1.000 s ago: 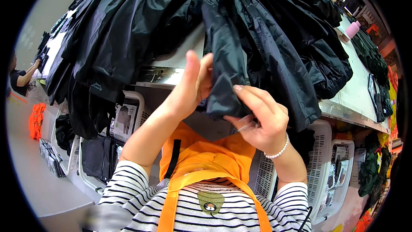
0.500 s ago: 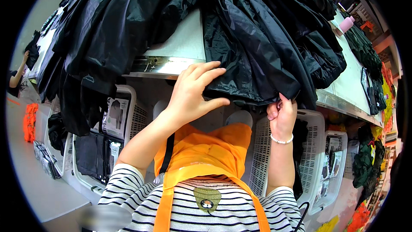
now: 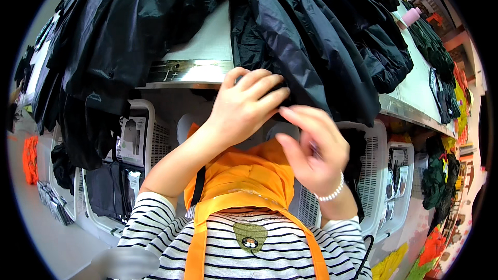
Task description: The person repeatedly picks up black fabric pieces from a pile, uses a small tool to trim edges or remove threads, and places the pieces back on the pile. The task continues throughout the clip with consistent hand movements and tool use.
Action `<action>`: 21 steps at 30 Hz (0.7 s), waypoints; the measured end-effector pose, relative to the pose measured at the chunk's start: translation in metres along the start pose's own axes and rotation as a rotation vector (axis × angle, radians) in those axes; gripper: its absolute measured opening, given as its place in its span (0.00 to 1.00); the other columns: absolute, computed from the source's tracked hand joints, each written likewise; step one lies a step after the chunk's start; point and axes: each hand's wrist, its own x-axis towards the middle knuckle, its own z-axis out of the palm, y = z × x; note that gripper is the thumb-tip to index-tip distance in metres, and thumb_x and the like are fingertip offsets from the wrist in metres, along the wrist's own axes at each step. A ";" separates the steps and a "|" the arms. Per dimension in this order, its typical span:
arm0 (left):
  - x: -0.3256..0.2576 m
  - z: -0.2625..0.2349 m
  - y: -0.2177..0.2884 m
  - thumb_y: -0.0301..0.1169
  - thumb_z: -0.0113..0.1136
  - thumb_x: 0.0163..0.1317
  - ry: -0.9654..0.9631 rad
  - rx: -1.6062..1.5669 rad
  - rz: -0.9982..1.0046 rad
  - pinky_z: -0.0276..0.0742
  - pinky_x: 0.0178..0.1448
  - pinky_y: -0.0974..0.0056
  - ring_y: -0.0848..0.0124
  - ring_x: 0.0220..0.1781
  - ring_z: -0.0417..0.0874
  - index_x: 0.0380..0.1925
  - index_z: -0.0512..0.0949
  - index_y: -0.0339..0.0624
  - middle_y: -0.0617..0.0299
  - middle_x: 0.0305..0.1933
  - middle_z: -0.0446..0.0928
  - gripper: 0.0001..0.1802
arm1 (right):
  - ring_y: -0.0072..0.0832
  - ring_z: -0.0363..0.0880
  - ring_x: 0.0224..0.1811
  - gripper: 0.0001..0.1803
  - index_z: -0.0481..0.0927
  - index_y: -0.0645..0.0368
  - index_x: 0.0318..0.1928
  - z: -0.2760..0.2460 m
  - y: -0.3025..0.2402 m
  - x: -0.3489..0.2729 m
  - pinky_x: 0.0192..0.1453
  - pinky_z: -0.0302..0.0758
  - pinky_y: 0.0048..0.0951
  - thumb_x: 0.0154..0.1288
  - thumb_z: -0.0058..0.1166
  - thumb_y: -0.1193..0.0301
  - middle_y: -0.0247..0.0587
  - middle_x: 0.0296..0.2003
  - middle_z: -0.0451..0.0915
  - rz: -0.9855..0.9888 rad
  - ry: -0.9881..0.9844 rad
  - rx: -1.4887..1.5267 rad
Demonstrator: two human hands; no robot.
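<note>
Black shiny garments (image 3: 306, 36) hang in long folds over the front of the white table. At the hem of the middle one, my left hand (image 3: 246, 98) is closed, its fingers curled over the fabric by the table edge. My right hand (image 3: 316, 150), wearing a white bead bracelet (image 3: 332, 191), is just to the right and nearer me. Its thumb and fingers are apart, and motion blurs them. A small dark glint shows inside its palm; I cannot make out what it is. The fingertips come close to the hem and to my left hand.
Below the metal-edged table (image 3: 194, 71), white plastic baskets (image 3: 158, 137) on the left hold flat black packs (image 3: 106, 189). More white baskets (image 3: 374, 176) stand at right. A pink bottle (image 3: 411, 17) is on the table at far right, near more dark garments (image 3: 428, 46).
My right hand has let go of the garment's right corner and moved left, its fingers spreading. My left hand has curled from spread to closed on the hem. The view has shifted slightly.
</note>
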 end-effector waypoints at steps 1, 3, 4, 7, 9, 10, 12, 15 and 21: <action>0.001 0.004 -0.001 0.30 0.64 0.43 -0.002 0.042 0.066 0.67 0.59 0.58 0.65 0.55 0.76 0.33 0.80 0.46 0.62 0.48 0.78 0.12 | 0.25 0.79 0.32 0.17 0.78 0.65 0.49 0.008 0.005 0.010 0.33 0.75 0.20 0.57 0.63 0.79 0.48 0.44 0.79 0.056 -0.039 0.078; 0.003 0.009 -0.009 0.29 0.63 0.45 0.034 -0.110 0.040 0.71 0.52 0.59 0.64 0.47 0.80 0.30 0.81 0.44 0.61 0.39 0.81 0.09 | 0.31 0.81 0.35 0.18 0.78 0.66 0.48 0.014 0.024 0.023 0.37 0.77 0.23 0.57 0.63 0.78 0.49 0.46 0.79 0.025 -0.026 0.003; 0.004 0.007 -0.014 0.28 0.64 0.47 0.017 -0.262 -0.091 0.73 0.49 0.59 0.62 0.44 0.81 0.30 0.81 0.42 0.60 0.37 0.82 0.08 | 0.33 0.81 0.36 0.18 0.78 0.67 0.48 0.017 0.034 0.028 0.39 0.78 0.24 0.56 0.64 0.78 0.50 0.47 0.79 0.024 -0.015 -0.025; 0.008 -0.011 -0.026 0.27 0.64 0.58 -0.112 -0.662 -0.563 0.75 0.42 0.70 0.74 0.35 0.81 0.35 0.83 0.34 0.58 0.33 0.83 0.08 | 0.22 0.75 0.31 0.20 0.78 0.65 0.48 0.005 0.065 0.034 0.37 0.75 0.20 0.56 0.67 0.72 0.41 0.44 0.78 0.128 -0.151 0.065; 0.017 -0.022 -0.032 0.29 0.63 0.60 -0.274 -0.859 -0.755 0.75 0.42 0.72 0.79 0.35 0.80 0.37 0.83 0.33 0.62 0.34 0.84 0.10 | 0.15 0.69 0.27 0.13 0.79 0.66 0.41 0.005 0.068 0.036 0.33 0.69 0.17 0.58 0.66 0.73 0.33 0.32 0.77 0.192 -0.120 0.077; 0.015 -0.019 -0.040 0.32 0.61 0.63 -0.284 -0.939 -0.824 0.76 0.43 0.73 0.79 0.36 0.80 0.39 0.83 0.32 0.62 0.37 0.84 0.13 | 0.14 0.68 0.26 0.11 0.79 0.66 0.39 0.001 0.066 0.038 0.32 0.68 0.16 0.60 0.65 0.73 0.31 0.29 0.76 0.251 -0.114 0.052; 0.014 -0.014 -0.050 0.31 0.58 0.65 -0.253 -1.193 -0.831 0.77 0.47 0.73 0.79 0.39 0.81 0.49 0.80 0.36 0.63 0.38 0.83 0.15 | 0.10 0.63 0.25 0.07 0.80 0.66 0.34 0.000 0.067 0.044 0.29 0.62 0.15 0.65 0.60 0.73 0.23 0.20 0.70 0.335 -0.052 0.124; 0.018 -0.018 -0.051 0.29 0.56 0.65 -0.274 -1.291 -0.839 0.76 0.52 0.74 0.80 0.41 0.82 0.61 0.72 0.39 0.64 0.40 0.82 0.24 | 0.10 0.60 0.24 0.08 0.80 0.66 0.35 -0.002 0.081 0.051 0.28 0.60 0.15 0.67 0.58 0.72 0.22 0.23 0.71 0.354 -0.044 0.164; 0.018 -0.014 -0.053 0.27 0.54 0.64 -0.297 -1.283 -0.861 0.75 0.50 0.76 0.82 0.39 0.80 0.66 0.66 0.40 0.66 0.37 0.82 0.28 | 0.16 0.75 0.25 0.06 0.81 0.64 0.39 0.006 0.080 0.050 0.32 0.72 0.19 0.62 0.59 0.78 0.34 0.27 0.80 0.340 0.059 -0.011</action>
